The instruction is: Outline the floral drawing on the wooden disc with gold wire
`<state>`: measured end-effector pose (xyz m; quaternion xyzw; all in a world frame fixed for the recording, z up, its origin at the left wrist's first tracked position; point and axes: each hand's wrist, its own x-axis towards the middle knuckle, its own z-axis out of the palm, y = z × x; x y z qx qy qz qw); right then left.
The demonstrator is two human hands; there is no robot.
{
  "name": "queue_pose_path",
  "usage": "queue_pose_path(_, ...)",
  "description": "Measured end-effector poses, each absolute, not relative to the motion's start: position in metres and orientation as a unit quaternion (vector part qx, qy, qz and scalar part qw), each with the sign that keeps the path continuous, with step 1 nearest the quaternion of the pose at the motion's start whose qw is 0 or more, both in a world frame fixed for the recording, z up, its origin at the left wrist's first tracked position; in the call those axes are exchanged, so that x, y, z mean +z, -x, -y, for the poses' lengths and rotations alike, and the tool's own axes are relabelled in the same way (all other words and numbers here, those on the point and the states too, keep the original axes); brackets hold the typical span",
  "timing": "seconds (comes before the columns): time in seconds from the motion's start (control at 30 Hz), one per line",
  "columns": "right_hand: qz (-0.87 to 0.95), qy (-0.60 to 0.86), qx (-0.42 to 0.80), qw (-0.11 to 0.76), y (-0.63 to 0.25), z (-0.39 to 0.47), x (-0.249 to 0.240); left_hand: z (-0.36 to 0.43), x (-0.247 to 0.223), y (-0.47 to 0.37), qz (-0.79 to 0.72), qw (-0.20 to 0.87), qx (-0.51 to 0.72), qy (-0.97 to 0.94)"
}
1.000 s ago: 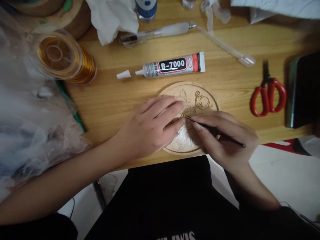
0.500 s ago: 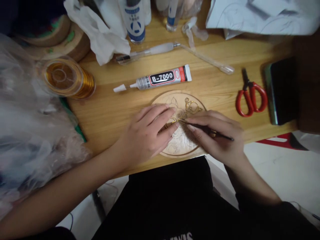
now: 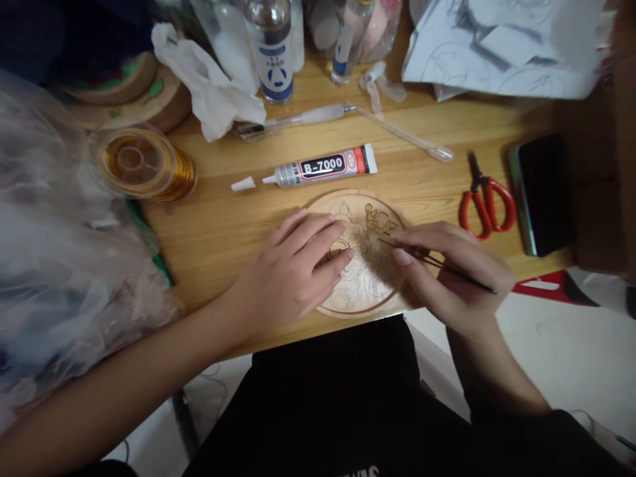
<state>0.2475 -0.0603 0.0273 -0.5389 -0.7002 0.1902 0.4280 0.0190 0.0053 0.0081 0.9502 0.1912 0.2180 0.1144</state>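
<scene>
A round wooden board point(image 3: 368, 291) with pencil-like line drawings lies at the table's front edge. Gold wire shaped into a figure point(image 3: 380, 218) sits on its upper right part. My left hand point(image 3: 293, 271) rests over the board's left side, fingertips beside a second piece of gold wire point(image 3: 340, 248); whether it pinches the wire is hard to tell. Between thumb and fingers of my right hand point(image 3: 447, 271) are dark tweezers point(image 3: 460, 273), tips apart just above the board, with nothing visible between them.
Behind the board lies a B-7000 glue tube point(image 3: 322, 165). Red-handled pliers point(image 3: 487, 199) and a phone point(image 3: 544, 195) are at right. A gold wire spool point(image 3: 149, 162) and plastic bags point(image 3: 74, 265) are at left. Bottles point(image 3: 273, 59) and paper sheets point(image 3: 517, 59) stand or lie farther back.
My right hand has drawn the tweezers back to the right, away from the wire near my left fingertips, and their tips have spread. The camera view has shifted slightly.
</scene>
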Motion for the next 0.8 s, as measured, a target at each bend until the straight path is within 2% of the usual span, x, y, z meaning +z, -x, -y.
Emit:
queue_pose_path(0.1, 0.715, 0.524, 0.195, 0.420, -0.255, 0.054, 0.029, -0.005, 0.007, -0.019, -0.192, 0.113, 0.223, -0.949)
queue_pose_path(0.3, 0.759, 0.484, 0.257, 0.351, -0.264, 0.037, 0.037, -0.005, 0.006, -0.018, -0.198, 0.117, 0.227, -0.946)
queue_pose_path(0.8, 0.757, 0.459, 0.335, 0.321, -0.270, 0.027, 0.030, -0.005, 0.006, -0.017, -0.198, 0.125, 0.217, -0.948)
